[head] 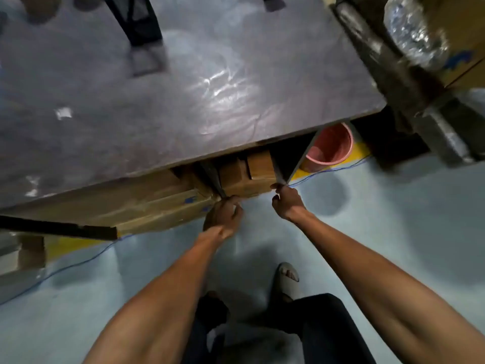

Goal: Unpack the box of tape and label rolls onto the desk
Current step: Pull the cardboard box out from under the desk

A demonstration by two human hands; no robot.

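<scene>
A brown cardboard box (246, 177) sits on the floor under the front edge of the desk (183, 95), with its top flaps partly open. My left hand (224, 215) grips the box's near left corner, fingers curled on the edge. My right hand (286, 202) holds the near right corner, thumb and fingers pinched on the cardboard. Both arms reach down and forward from the bottom of the view. The box's contents are hidden under the desk's shadow and the flaps.
The desk top is covered in shiny plastic film. A larger flat carton (136, 203) lies under the desk to the left. A pink bucket (329, 147) stands to the right, beside a dark post. Blue wire (78, 264) runs over the pale floor. My sandalled foot (287, 279) stands below.
</scene>
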